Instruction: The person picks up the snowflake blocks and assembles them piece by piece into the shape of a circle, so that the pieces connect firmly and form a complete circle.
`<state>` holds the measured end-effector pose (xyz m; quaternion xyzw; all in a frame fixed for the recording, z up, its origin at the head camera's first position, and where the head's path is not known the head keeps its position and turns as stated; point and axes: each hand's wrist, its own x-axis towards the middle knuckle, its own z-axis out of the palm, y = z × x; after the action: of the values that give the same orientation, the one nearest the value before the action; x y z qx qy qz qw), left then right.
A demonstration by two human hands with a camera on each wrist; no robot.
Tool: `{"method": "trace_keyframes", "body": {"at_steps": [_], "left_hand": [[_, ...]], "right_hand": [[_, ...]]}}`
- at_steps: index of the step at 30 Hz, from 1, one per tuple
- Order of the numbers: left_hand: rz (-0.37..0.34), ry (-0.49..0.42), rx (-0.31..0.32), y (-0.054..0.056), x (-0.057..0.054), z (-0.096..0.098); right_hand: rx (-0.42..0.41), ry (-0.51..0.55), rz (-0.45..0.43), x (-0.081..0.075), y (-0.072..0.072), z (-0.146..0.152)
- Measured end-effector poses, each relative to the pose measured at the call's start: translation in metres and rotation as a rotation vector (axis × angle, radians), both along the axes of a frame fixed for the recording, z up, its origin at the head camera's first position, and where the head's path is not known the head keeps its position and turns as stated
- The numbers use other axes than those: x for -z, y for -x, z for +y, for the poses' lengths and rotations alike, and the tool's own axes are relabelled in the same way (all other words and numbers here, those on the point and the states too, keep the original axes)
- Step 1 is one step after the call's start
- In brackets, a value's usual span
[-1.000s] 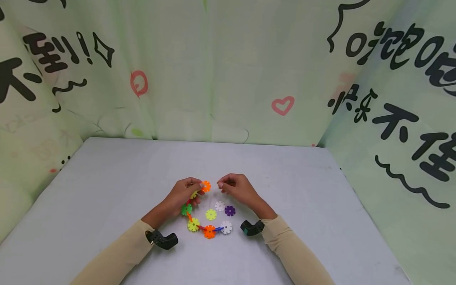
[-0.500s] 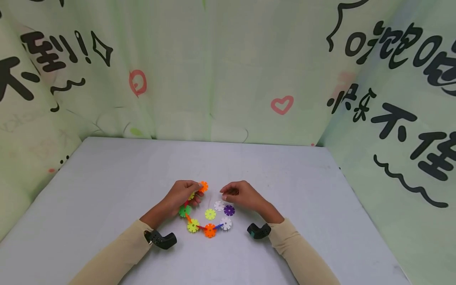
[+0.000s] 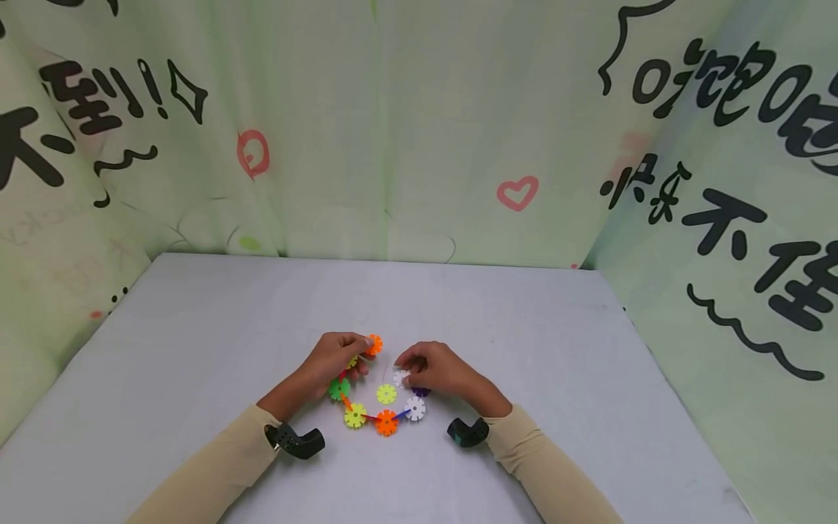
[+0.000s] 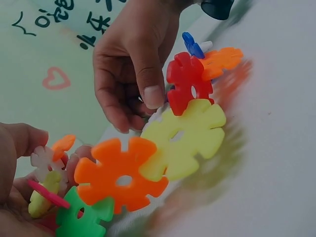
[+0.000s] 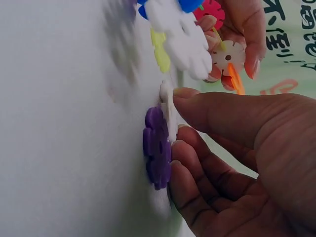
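My left hand [image 3: 337, 359] pinches one end of a chain of linked plastic snowflake discs, by a whitish disc [image 5: 232, 58] near the orange end disc [image 3: 375, 344]. The chain runs down past a green disc [image 3: 339, 388], a yellow disc [image 3: 355, 415] and an orange disc [image 3: 386, 423] to a white disc [image 3: 415, 409] at its other end. My right hand [image 3: 440, 369] has thumb and fingers around a loose white disc [image 5: 168, 111] low at the table. A purple disc [image 5: 158, 148] lies against it, partly hidden by the hand in the head view.
A loose yellow disc [image 3: 387, 394] lies on the white table [image 3: 524, 327] inside the chain's curve. Black devices are strapped to both wrists, such as the right wrist camera [image 3: 468, 432]. A printed curtain [image 3: 445, 131] stands behind and beside the table.
My right hand has moved away from the chain's orange end, then down toward me to the loose white disc. My left hand, still holding the chain, has barely shifted.
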<state>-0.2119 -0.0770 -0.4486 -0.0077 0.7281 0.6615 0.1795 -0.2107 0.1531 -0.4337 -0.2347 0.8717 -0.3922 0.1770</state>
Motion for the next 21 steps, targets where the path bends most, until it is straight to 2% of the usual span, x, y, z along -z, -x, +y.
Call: {"method": "trace_keyframes", "body": {"at_steps": [4, 14, 21], "left_hand": [[-0.011, -0.002, -0.005, -0.0012, -0.0003, -0.0011], [-0.007, 0.007, -0.006, -0.0010, -0.0010, -0.0026], [-0.012, 0.017, -0.013, -0.0003, -0.0003, -0.0025]], "right_hand": [[-0.004, -0.049, 0.032, 0.0017, -0.0004, -0.0017], [-0.072, -0.119, 0.100, 0.0006, 0.0008, -0.0031], [-0.062, -0.110, 0.073, 0.0009, 0.0036, -0.0016]]}}
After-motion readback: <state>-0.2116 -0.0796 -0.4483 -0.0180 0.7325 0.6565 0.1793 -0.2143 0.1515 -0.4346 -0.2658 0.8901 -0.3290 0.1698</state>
